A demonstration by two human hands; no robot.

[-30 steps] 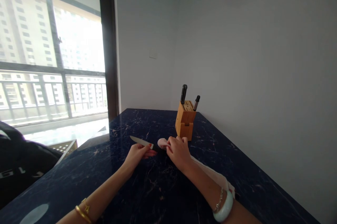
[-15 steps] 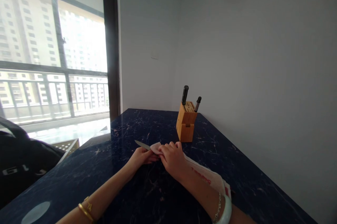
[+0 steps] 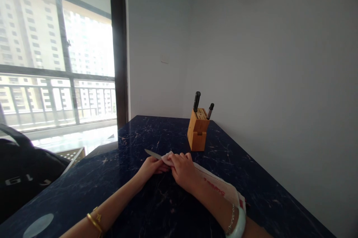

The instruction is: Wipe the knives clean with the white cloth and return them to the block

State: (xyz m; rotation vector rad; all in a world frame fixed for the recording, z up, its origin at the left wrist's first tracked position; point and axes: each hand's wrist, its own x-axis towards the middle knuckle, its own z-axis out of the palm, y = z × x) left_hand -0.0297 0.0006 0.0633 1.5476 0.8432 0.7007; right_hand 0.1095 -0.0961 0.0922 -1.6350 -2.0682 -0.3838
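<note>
Gripping a slim knife (image 3: 152, 154), the left hand (image 3: 153, 166) sits low over a dark blue, marbled table (image 3: 156, 133), thumb uppermost, fingers curled beneath. Blade points away and to the left; handle end lost behind hand and fabric. Right hand (image 3: 183, 169) just beside it, fingers bent over a bunched end of white cloth (image 3: 220, 186), pressing it against the knife near the left fingertips; exact finger contact under the fold cannot be told. Rest of the cloth trails back under or along the right forearm, red lettering partly visible. Knife lies between the hands and the far end of the table, nearer the hands. Beyond the right hand, a wooden knife block (image 3: 198, 133) stands upright, well apart from the blade; a black handle (image 3: 197, 101) rises from its left side, a shorter black-and-metal handle (image 3: 210, 111) from its right. Gold bracelet (image 3: 94, 223) on left wrist; pale bangle (image 3: 239, 224) and thin chain (image 3: 231, 218) on right. Black bag (image 3: 25, 171) with white marks at far left, beside the table. Window (image 3: 56, 44) behind it, bright; railing (image 3: 56, 102) and tall buildings outside. Plain grey wall (image 3: 265, 63) to the right.
</note>
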